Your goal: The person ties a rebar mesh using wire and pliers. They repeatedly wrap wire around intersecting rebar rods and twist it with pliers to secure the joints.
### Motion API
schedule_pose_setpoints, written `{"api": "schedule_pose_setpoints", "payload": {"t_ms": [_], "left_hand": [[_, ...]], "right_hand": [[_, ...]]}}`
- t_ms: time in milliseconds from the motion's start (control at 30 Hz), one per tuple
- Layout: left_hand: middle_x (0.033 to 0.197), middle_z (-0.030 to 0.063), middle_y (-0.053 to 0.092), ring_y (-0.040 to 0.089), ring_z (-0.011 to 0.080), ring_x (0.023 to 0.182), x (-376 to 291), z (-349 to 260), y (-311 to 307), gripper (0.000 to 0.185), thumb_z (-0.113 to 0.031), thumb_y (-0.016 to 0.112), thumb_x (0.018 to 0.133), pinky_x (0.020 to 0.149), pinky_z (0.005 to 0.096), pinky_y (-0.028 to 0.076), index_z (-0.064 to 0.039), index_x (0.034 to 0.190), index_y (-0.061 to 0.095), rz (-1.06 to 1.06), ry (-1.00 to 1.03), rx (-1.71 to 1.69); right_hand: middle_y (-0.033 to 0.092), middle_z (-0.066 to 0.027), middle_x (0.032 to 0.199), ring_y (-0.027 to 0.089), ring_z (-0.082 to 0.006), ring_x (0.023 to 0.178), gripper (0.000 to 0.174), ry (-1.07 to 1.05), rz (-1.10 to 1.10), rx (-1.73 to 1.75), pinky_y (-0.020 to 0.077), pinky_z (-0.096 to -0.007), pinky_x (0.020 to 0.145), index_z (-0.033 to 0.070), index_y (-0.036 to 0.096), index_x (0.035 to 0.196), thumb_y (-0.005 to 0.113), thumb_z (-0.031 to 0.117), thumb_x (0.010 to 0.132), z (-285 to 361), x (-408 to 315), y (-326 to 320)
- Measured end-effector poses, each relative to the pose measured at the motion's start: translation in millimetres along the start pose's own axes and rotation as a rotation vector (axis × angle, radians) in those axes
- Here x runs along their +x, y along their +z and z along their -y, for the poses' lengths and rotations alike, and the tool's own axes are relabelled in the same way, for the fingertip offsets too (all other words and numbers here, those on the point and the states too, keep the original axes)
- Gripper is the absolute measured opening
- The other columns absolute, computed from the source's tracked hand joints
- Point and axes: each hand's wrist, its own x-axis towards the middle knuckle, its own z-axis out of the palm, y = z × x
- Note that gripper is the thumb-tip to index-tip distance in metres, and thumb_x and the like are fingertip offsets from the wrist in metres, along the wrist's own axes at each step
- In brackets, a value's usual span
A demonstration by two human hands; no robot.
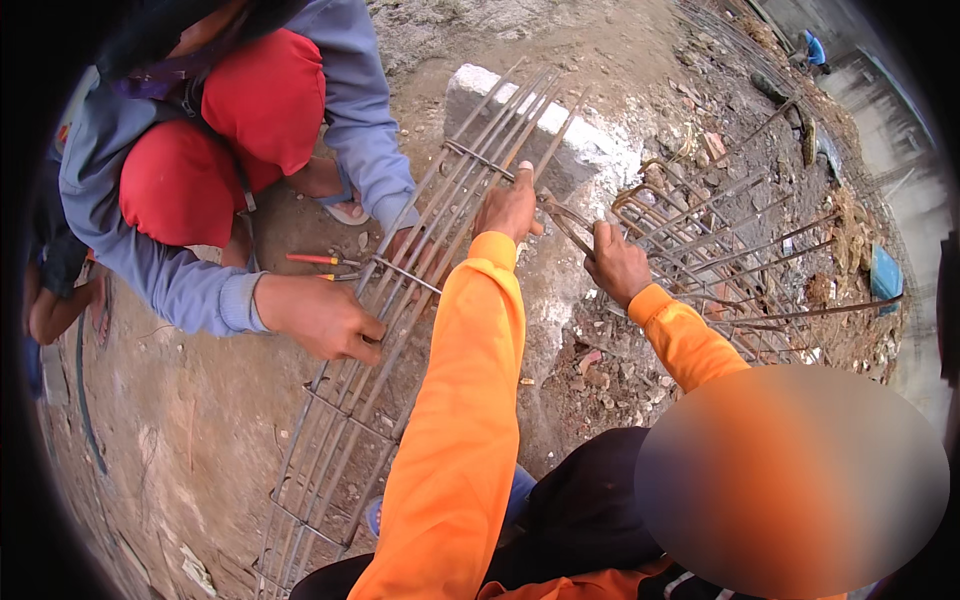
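A long cage of steel reinforcing bars (390,300) with cross stirrups (409,274) runs diagonally in front of me, its upper end by a white-edged concrete block (559,120). My left hand (510,206) is at the cage's right side near an upper stirrup, thumb raised; whether it grips a bar or wire is hidden. My right hand (619,262) is closed around the handles of metal pincers (570,221), whose jaws are beside my left hand. A co-worker's hand (330,319) touches the bars lower down; their other hand (412,251) is partly behind the cage.
Red-and-yellow-handled tools (315,259) lie on the dirt beside the crouching co-worker (240,135). A bundle of bent reinforcing bars (705,240) projects over rubble at the right, near a blue container (886,274). Another person (812,49) is far off at the upper right.
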Motion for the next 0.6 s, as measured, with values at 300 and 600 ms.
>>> {"api": "schedule_pose_setpoints", "payload": {"t_ms": [300, 600], "left_hand": [[0.09, 0.0161, 0.077, 0.052, 0.0152, 0.046, 11.6, -2.8, 15.6, 0.064, -0.056, 0.036, 0.105, 0.047, 0.0316, 0.04, -0.002, 0.125, 0.063, 0.003, -0.125, -0.106], [0.112, 0.025, 0.067, 0.071, 0.0258, 0.066, 7.5, -4.8, 11.4, 0.058, -0.044, 0.041, 0.107, 0.043, 0.0305, 0.038, 0.005, 0.135, 0.052, 0.059, -0.047, -0.322]], "right_hand": [[0.057, -0.0172, 0.107, 0.067, -0.0388, 0.092, 0.045, -0.075, -0.161, 0.018, 0.0569, -0.0509, 0.071, 0.006, 0.048, 0.119, 0.07, 0.016, 0.081, -22.1, 6.4, 5.9], [0.065, -0.026, 0.084, 0.067, -0.0423, 0.081, 0.039, -0.207, 0.324, 0.113, 0.0516, -0.053, 0.081, -0.004, 0.061, 0.113, 0.054, 0.027, 0.091, -35.5, 35.0, -93.8]]}}
